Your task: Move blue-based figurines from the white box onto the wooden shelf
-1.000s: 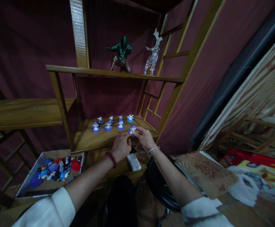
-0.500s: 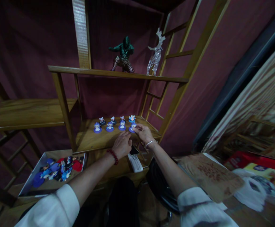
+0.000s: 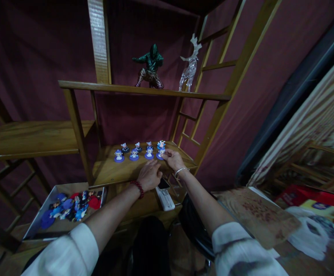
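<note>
My right hand (image 3: 173, 159) pinches the small purple-and-white figurine (image 3: 160, 153) at the right end of the front row, which stands on its round purple base. My left hand (image 3: 150, 176) is at the shelf's front edge, back of the hand up, fingers stretched forward and holding nothing. Three similar figurines, the nearest one (image 3: 148, 153) included, line up to the left on the wooden shelf (image 3: 106, 172). Behind them stand several small figures with dark bases, such as one (image 3: 125, 147), and a blue-and-white figure (image 3: 161, 144) on the right.
At lower left is an open box (image 3: 37, 226) of jumbled figurines. A phone (image 3: 163, 184) and a white device (image 3: 165, 199) lie below my hands. Above, the upper shelf (image 3: 117, 87) bears a green figure (image 3: 152, 63) and a clear deer (image 3: 189, 71). A black chair (image 3: 194, 226) stands below.
My right hand has shifted very slightly at the same figurine, its wrist a little to the left. The left hand and the rows look the same; the view has moved slightly.
</note>
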Tool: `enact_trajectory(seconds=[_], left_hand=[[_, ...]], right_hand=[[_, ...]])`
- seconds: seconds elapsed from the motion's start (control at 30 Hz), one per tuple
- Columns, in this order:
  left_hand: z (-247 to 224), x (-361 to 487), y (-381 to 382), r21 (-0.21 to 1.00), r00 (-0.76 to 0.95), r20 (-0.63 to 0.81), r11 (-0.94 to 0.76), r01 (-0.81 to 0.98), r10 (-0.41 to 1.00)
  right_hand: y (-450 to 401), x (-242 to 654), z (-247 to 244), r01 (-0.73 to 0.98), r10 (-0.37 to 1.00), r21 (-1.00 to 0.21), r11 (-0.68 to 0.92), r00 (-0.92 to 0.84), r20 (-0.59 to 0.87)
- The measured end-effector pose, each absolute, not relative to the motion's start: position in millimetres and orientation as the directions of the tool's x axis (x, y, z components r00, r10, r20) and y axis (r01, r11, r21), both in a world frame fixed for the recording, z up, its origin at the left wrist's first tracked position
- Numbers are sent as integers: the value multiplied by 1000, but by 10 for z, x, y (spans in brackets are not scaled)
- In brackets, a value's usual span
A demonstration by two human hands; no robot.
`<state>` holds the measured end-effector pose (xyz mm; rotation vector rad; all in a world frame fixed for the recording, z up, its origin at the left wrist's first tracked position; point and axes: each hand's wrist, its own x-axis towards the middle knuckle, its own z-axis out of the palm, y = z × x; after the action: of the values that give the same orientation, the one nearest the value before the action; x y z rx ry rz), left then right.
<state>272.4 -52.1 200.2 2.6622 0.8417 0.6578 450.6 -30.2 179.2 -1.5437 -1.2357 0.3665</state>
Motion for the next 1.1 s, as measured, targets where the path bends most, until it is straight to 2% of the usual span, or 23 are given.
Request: enact_trajectory(seconds=[0.4,0.73,0.9,1.1], left_hand=[[2011,2652,-510,349,784,319,-835,426,533],[1989,2595,-512,364,761,390,-846,389,518],[1981,2528,-515,428,683,450,-810,401,576],[1968,2376,-478,527,498,517,-717,455,696]], right_hand=[[-303,4513,1764,610,835,-791,55,406,371],[-361,4446,1829,725,820,-686,-59,427,381],[-390,4407,1855,731,817,-677,-84,440,373],[-454,4330,1919,753,801,-646,-128,462,380]])
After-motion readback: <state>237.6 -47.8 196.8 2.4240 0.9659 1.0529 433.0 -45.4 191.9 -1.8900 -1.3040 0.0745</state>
